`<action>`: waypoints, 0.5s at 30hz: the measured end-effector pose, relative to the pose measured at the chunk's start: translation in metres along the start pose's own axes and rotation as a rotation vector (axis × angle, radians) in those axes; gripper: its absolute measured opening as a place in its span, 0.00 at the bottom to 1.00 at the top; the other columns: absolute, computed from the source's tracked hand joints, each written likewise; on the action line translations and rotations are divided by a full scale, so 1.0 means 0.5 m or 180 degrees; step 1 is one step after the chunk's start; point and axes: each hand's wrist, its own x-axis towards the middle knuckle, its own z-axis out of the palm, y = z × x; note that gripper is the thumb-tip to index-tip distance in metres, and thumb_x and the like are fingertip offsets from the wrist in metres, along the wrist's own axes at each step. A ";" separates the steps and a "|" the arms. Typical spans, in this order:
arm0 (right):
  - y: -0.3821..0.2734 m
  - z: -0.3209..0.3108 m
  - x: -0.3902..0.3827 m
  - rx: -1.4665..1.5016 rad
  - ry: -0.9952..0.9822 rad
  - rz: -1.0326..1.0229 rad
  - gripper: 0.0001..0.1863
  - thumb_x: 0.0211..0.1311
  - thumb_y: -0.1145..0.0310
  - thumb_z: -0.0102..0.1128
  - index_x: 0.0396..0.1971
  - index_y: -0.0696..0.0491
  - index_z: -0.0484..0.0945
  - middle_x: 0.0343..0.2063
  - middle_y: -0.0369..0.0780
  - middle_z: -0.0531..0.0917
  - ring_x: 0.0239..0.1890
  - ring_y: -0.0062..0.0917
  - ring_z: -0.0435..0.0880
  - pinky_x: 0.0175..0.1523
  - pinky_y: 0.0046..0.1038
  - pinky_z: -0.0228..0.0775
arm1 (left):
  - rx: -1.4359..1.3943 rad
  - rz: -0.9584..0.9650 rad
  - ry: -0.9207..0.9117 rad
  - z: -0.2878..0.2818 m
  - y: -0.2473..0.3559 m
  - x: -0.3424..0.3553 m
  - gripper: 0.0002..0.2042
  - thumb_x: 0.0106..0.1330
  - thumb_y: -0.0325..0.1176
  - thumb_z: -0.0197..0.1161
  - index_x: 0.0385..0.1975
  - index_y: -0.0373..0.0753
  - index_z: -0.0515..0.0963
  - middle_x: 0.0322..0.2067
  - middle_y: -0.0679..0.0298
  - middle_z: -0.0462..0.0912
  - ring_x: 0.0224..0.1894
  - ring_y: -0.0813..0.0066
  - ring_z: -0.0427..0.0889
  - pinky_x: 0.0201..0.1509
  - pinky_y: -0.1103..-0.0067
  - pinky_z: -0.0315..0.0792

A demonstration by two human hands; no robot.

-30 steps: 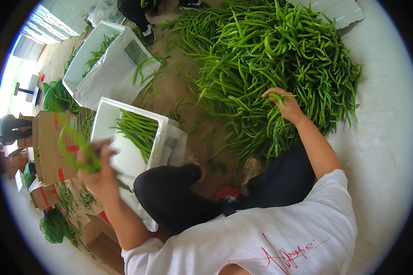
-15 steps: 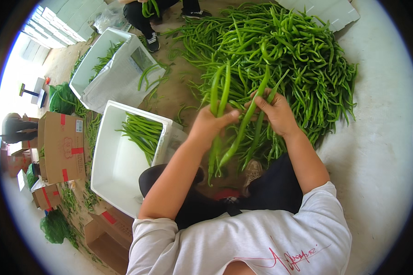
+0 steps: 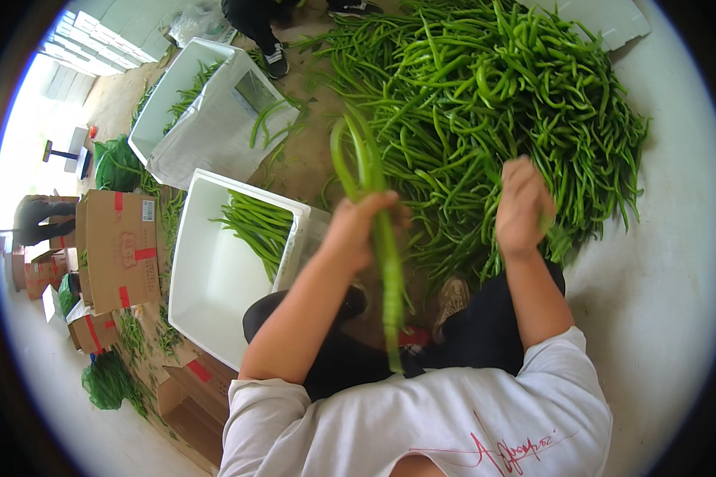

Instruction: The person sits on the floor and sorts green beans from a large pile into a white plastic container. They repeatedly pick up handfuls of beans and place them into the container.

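Note:
My left hand (image 3: 366, 226) is closed around a small bunch of long green chili peppers (image 3: 390, 286). Their tips stick out above the fist and hang below it toward my lap. Over the near right side of a large pile of green chili peppers (image 3: 485, 95) is my right hand (image 3: 525, 203), smeared by motion. A green blur shows beside its palm, and I cannot tell whether the fingers grip a pepper. To the left of my left forearm stands a white foam box (image 3: 207, 262), with a row of green peppers (image 3: 254, 230) laid along its right side.
Another white box (image 3: 155, 119), partly draped with a white sheet, holds more peppers. Cardboard boxes (image 3: 119, 250) and green net bags (image 3: 107, 381) lie at the left. Another person's leg and shoe (image 3: 276, 60) are at the far side. A white wall (image 3: 676, 199) rises at right.
My right hand has moved right, away from the left hand and over the pile. The left hand keeps its peppers, now drawn into one bunch. The whole view has shifted slightly.

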 end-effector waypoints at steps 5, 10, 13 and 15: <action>-0.062 0.090 -0.085 0.0288 -0.2140 -0.1306 0.19 0.44 0.62 0.70 0.15 0.48 0.64 0.22 0.34 0.68 0.27 0.31 0.71 0.33 0.35 0.60 | -0.0657 -0.0260 -0.0813 0.031 -0.032 -0.005 0.11 0.63 0.30 0.58 0.42 0.31 0.71 0.40 0.49 0.79 0.37 0.59 0.81 0.41 0.68 0.78; -0.051 0.105 -0.093 0.0102 -0.3209 -0.0981 0.11 0.47 0.65 0.66 0.22 0.51 0.71 0.33 0.37 0.75 0.43 0.33 0.73 0.52 0.38 0.64 | -0.0695 -0.0068 -0.1239 0.007 -0.016 -0.007 0.13 0.61 0.29 0.63 0.44 0.37 0.71 0.34 0.58 0.77 0.33 0.69 0.78 0.38 0.72 0.76; -0.034 0.104 -0.098 -0.0423 -0.3220 -0.0831 0.16 0.46 0.62 0.64 0.36 0.51 0.76 0.49 0.39 0.73 0.54 0.35 0.68 0.61 0.39 0.59 | -0.0017 0.0456 -0.1032 -0.005 -0.006 0.004 0.14 0.61 0.29 0.63 0.45 0.36 0.70 0.35 0.58 0.78 0.33 0.69 0.78 0.37 0.75 0.76; -0.024 0.095 -0.087 -0.0770 -0.3429 -0.0611 0.26 0.46 0.66 0.63 0.49 0.48 0.73 0.58 0.39 0.67 0.60 0.35 0.65 0.64 0.39 0.57 | 0.0079 0.0710 -0.0655 -0.006 0.002 0.003 0.12 0.59 0.25 0.64 0.42 0.36 0.73 0.34 0.61 0.80 0.33 0.73 0.79 0.36 0.78 0.75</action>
